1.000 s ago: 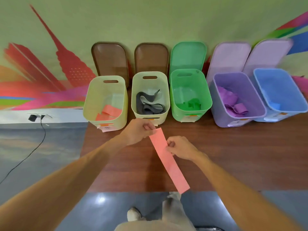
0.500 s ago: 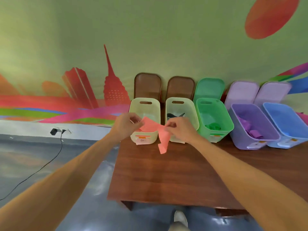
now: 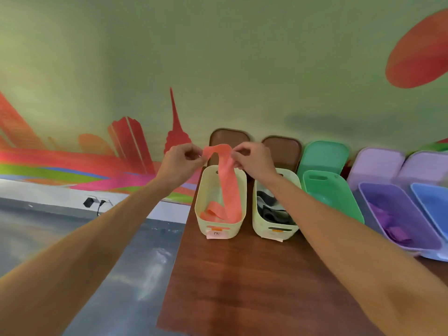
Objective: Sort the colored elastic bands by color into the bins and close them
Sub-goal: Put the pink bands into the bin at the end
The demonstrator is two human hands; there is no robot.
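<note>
My left hand (image 3: 180,163) and my right hand (image 3: 252,161) both pinch the top of a coral-pink elastic band (image 3: 228,183). The band hangs down into the leftmost cream bin (image 3: 201,214), where more coral bands (image 3: 213,213) lie. Next to it a second cream bin (image 3: 258,221) holds grey bands (image 3: 271,209). Further right stand a green bin (image 3: 339,200), a purple bin (image 3: 421,241) with purple bands (image 3: 392,226), and a blue bin (image 3: 419,197). All bins are open, with their lids leaning on the wall behind them.
The bins stand in a row at the back of a brown wooden table (image 3: 254,282) against a painted wall. Brown lids (image 3: 230,138), a green lid (image 3: 324,154) and lilac lids (image 3: 378,166) lean upright behind. Left of the table, grey floor and a plugged-in cable (image 3: 94,202).
Both hands have carried the coral band from the table front up and over the leftmost cream bin; its free end now hangs inside. The view has swung upward and left.
</note>
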